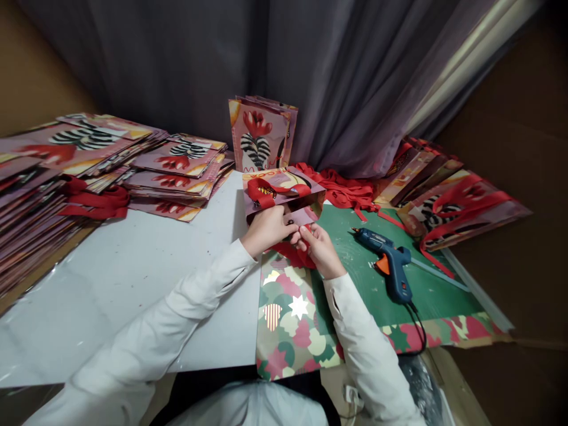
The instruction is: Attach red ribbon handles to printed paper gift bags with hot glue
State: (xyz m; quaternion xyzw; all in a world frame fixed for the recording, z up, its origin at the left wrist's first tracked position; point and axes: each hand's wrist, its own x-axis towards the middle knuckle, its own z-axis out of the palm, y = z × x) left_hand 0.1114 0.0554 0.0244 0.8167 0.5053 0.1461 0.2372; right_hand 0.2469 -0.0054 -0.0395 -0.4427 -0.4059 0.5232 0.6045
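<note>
A patterned pink paper bag (317, 195) with a red ribbon handle (266, 194) lies in front of me at the middle of the table. My left hand (270, 228) is closed at the bag's near edge, its fingers partly inside the opening. Beside it my right hand (318, 247) pinches near the same edge, with red ribbon (295, 255) hanging below the fingers. The fingertips of both hands nearly meet. A blue glue gun (390, 263) with an orange trigger lies on the green mat to the right.
Stacks of flat bags (177, 171) fill the left side. Upright bags (260, 136) stand behind, near a red ribbon pile (339, 186). More bags with ribbons (470, 207) lean at the right. The glue gun's cord (421, 331) hangs over the front edge.
</note>
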